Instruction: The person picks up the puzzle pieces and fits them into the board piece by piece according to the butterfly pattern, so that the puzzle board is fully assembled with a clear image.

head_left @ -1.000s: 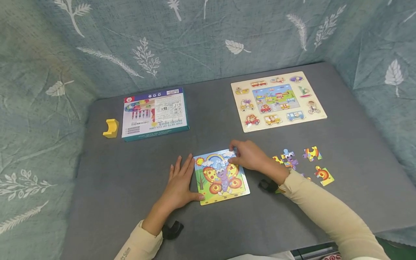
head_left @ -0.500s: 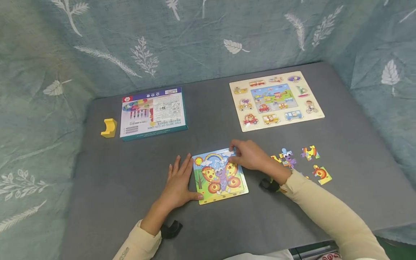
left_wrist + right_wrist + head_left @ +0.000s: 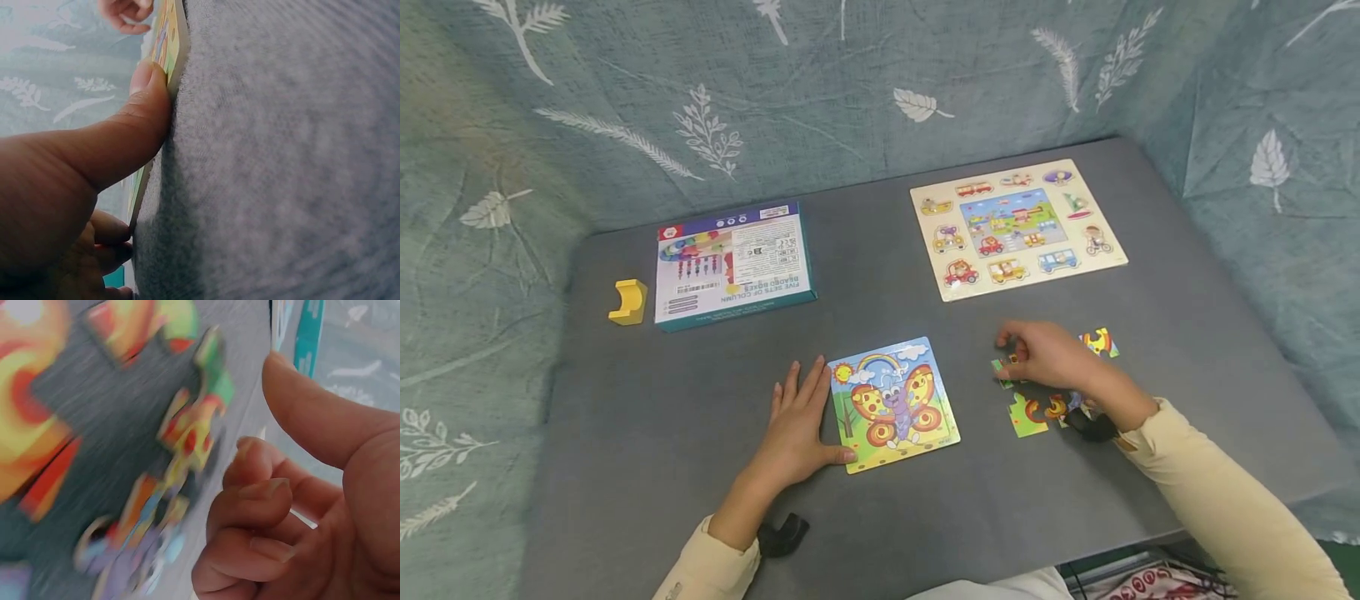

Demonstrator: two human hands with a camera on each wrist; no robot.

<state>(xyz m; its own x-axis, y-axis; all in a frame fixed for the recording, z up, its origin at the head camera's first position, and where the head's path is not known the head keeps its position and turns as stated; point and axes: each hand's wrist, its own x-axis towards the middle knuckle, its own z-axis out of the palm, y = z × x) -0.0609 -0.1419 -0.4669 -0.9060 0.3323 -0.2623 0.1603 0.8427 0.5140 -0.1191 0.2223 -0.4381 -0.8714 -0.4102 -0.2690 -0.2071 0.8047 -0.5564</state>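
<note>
A square butterfly jigsaw puzzle [image 3: 861,429] lies on the grey table in front of me. My left hand [image 3: 792,437] rests along its left side, fingers extended, with the thumb on the lower left corner. In the left wrist view that thumb [image 3: 140,119] presses against the board's edge [image 3: 181,44]. To the right, my right hand [image 3: 1056,358] hovers over loose jigsaw pieces [image 3: 1028,417], partly covering them. The right wrist view shows its fingers bent and its thumb apart, with nothing between them; a yellow and red piece [image 3: 190,434] lies just beyond the fingertips.
A beaded-toy box [image 3: 733,267] lies at the back left, with a yellow curved block [image 3: 629,302] beside it. A vehicle peg puzzle [image 3: 925,250] lies at the back right. Another loose piece [image 3: 1101,342] is behind the right hand. A patterned cloth [image 3: 820,108] hangs behind the table.
My right hand has left the puzzle's upper right corner and moved right, over the loose pieces. The left hand has stayed at the puzzle's left side. The head view has shifted slightly.
</note>
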